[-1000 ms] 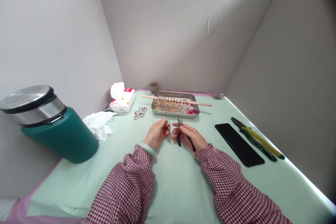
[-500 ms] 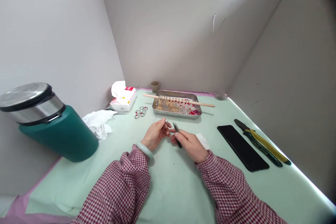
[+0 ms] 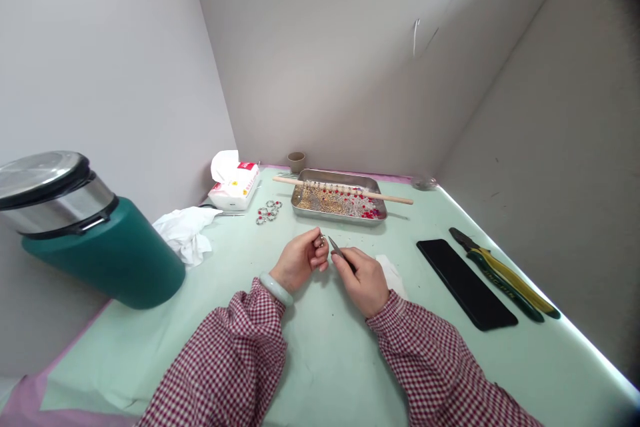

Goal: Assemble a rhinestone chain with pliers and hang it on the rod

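Observation:
My left hand (image 3: 301,257), with a pale bangle at its wrist, is closed. Its thumb and fingertips pinch a small beaded ring (image 3: 323,240), mostly hidden by the fingers. In my right hand (image 3: 364,280) are dark, pointed tweezers (image 3: 342,253), gripped between thumb and fingers. Their tips point up and left, close beside the beaded piece; contact between them is not clear. Beyond my left hand, several silvery beaded rings (image 3: 269,212) with red beads lie on the green cloth. Past both hands stands a metal tray (image 3: 340,218) of loose gold, clear and red beads.
A wooden stick (image 3: 395,199) wound with beads lies across the tray. To the left are a green flask (image 3: 110,253), crumpled tissue (image 3: 187,233) and a tissue pack (image 3: 235,193). A black phone (image 3: 466,283) and large pliers (image 3: 505,273) lie right. A small cup (image 3: 297,161) stands behind.
The tweezers have tilted further left, and their tips, apart before, now look close together. My right hand has turned slightly. My left fingers have curled more around the beaded ring.

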Motion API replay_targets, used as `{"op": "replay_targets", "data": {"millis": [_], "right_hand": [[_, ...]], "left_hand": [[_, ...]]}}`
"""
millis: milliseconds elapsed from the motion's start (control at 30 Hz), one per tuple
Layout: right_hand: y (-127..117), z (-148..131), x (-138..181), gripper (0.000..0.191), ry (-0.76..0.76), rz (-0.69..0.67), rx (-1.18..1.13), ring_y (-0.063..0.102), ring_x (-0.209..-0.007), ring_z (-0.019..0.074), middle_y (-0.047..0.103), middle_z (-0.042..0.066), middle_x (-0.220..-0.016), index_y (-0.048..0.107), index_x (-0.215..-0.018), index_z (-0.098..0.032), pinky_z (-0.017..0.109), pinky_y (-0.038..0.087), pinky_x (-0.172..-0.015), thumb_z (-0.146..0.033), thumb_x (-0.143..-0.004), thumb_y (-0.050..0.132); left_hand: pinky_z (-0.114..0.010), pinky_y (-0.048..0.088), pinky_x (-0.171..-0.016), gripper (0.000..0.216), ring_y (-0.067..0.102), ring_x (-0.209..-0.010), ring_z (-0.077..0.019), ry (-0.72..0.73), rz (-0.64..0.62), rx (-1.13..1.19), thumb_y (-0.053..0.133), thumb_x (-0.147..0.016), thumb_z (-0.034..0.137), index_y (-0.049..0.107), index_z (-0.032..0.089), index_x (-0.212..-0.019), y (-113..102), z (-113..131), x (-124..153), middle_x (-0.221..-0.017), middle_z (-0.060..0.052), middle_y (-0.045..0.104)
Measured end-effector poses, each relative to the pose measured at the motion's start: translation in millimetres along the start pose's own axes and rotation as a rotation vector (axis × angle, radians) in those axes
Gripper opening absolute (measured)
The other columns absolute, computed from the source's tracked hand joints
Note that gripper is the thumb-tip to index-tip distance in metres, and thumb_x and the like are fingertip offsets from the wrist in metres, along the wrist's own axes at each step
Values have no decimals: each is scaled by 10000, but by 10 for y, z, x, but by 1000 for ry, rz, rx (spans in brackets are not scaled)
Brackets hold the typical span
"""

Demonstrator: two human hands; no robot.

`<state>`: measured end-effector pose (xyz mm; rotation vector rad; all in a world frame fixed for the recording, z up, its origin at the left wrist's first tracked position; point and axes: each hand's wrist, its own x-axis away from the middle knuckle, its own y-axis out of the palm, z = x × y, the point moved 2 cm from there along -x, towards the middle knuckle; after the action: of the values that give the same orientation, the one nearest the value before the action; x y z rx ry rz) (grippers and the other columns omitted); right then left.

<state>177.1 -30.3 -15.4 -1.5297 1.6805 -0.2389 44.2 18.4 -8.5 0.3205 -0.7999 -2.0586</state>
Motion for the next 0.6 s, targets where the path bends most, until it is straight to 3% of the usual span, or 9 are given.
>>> {"op": "replay_targets", "data": {"millis": [600], "right_hand": [[43,18,1,267,-11,43,239,569,-744,181,613,63,-770,616,-847,-166,264,405,-671,-298,-912,394]], "left_hand": [[-203,356,-439,257,354,-432,-65,-12,-10,39,486,-855,313,488,139,-666,54,-63,11,-562,31,392]]}}
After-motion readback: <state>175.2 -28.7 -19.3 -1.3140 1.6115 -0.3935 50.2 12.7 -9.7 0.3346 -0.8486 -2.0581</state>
